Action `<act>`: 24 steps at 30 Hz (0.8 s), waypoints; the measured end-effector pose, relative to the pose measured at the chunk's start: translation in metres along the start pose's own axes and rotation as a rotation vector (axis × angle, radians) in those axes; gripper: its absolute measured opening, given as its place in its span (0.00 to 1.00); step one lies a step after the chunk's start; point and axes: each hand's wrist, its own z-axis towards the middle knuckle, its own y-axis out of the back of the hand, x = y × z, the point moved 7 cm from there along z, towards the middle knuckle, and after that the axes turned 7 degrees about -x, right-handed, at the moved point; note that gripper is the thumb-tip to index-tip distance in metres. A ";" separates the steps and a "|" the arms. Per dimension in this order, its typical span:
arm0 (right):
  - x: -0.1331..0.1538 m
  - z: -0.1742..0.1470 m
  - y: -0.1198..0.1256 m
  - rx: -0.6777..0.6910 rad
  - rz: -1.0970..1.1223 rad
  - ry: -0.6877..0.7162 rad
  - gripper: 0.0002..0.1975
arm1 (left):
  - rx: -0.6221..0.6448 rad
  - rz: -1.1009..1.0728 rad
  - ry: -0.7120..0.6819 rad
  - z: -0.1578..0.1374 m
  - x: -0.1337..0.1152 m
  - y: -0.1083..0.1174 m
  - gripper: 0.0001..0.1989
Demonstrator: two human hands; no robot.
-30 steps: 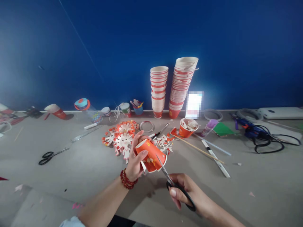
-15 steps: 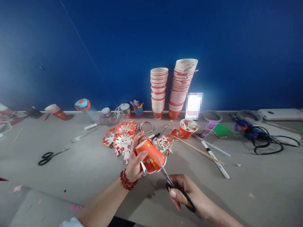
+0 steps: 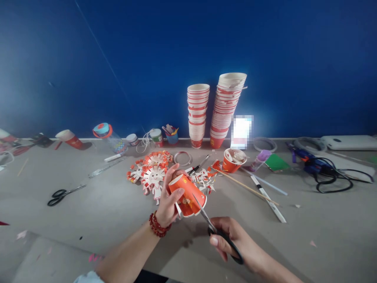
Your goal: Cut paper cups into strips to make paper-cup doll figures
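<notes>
An orange-red paper cup [image 3: 188, 194] lies tilted in my left hand [image 3: 171, 196], the thumb across its side and the fingers behind it. A slit with a lifted white edge shows along the cup's lower side. My right hand [image 3: 225, 239] is closed round the black handles of a pair of scissors [image 3: 206, 218]. Their blades reach the cup near its rim, one blade lying over the outer wall; whether the other is inside is hidden. Just beyond the cup are cut paper figures [image 3: 153, 175] with fringed orange and white edges, and a pile of paper scraps [image 3: 204, 179].
Two tall stacks of paper cups [image 3: 198, 118] stand against the blue wall. A cup of scraps [image 3: 234, 161], a wooden stick [image 3: 250, 186] and a white marker [image 3: 269, 200] lie right. A glue gun [image 3: 312, 161] is farther right; second scissors [image 3: 63, 194] rest at left.
Almost nothing differs. The scissors and my right hand have shifted very slightly at the cup; my left hand keeps the same hold.
</notes>
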 end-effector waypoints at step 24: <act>-0.001 0.000 -0.002 0.009 -0.004 0.070 0.32 | 0.039 0.006 -0.013 -0.002 -0.003 -0.005 0.34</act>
